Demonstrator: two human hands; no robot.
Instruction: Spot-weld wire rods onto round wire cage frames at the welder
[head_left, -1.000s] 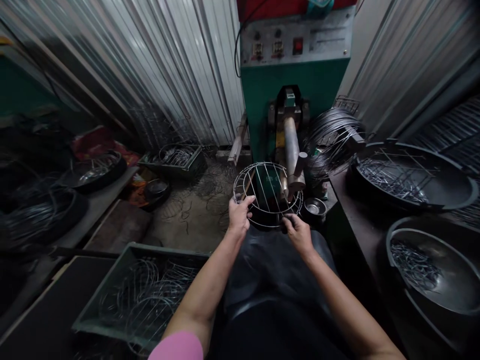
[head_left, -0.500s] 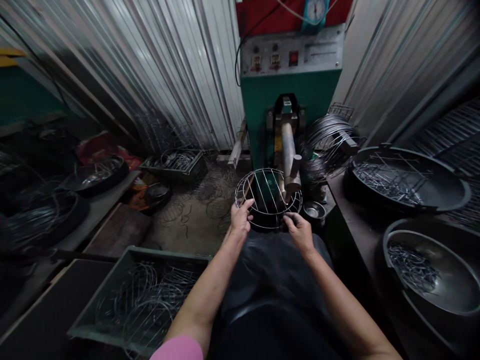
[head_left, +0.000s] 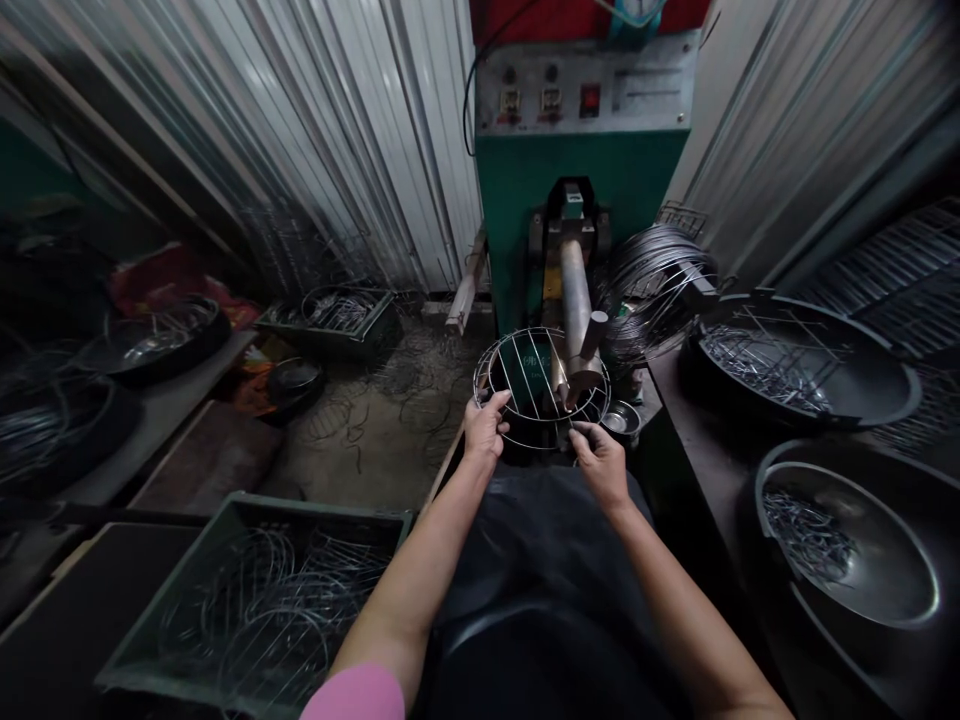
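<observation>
A round wire rack [head_left: 529, 385], two rings joined by parallel wires, lies tilted under the round metal arm [head_left: 577, 290] of a green machine [head_left: 514, 190]. My left hand [head_left: 486, 425] is closed on the left side of its rim, thumb on top. Close to the near right rim, my right hand [head_left: 600, 458] pinches what looks like a short wire, its end up by the copper-coloured electrode tip [head_left: 564, 392]. The fingers hide most of this piece. Where the tip meets the rack, a small orange glint shows.
To my left, a green crate [head_left: 244, 500] holds several wire racks. On the right bench stand a wide black pan [head_left: 885, 385] and a metal bowl [head_left: 892, 560], both with short wire pieces. A wire coil [head_left: 660, 285] and a small metal dish [head_left: 621, 418] sit beside the machine.
The view has shifted slightly. The rack has moved a little right and under the machine's arm, both hands going with it and keeping their grips. An orange glint now shows at the tip.
</observation>
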